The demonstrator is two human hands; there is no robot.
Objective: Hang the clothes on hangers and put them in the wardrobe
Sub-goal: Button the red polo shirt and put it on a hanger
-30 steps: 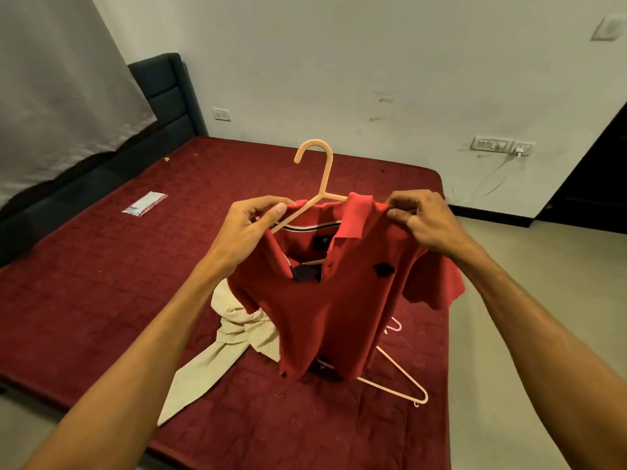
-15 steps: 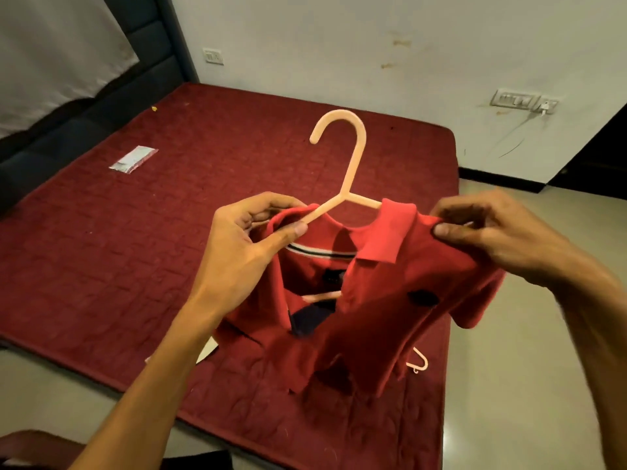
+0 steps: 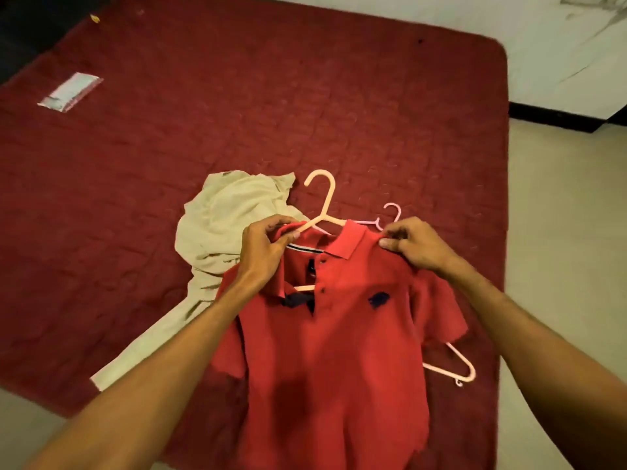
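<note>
Left grip [image 3: 263, 252] pinches one shoulder of the red polo shirt [image 3: 332, 351] against the cream hanger [image 3: 320, 198]; right grip [image 3: 414, 247] pinches the other shoulder. Judged light, soft, limp: hold at shoulder seams, or carry by the stiff hook. Shirt is collared, buttoned, dark-crested, held over the near edge of the bed [image 3: 305, 96]. Beige garment [image 3: 230, 215] and pink hanger [image 3: 451, 366] lie on the bed near that edge.

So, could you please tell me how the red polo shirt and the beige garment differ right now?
The red polo shirt has a peach hanger in its neck; the beige garment shows none. The polo shirt is held up, left hand on the hanger, right hand pinching a shoulder; the beige garment lies untouched on the bed. The polo shirt hangs spread out; the beige garment is crumpled. Both are clothing.
</note>
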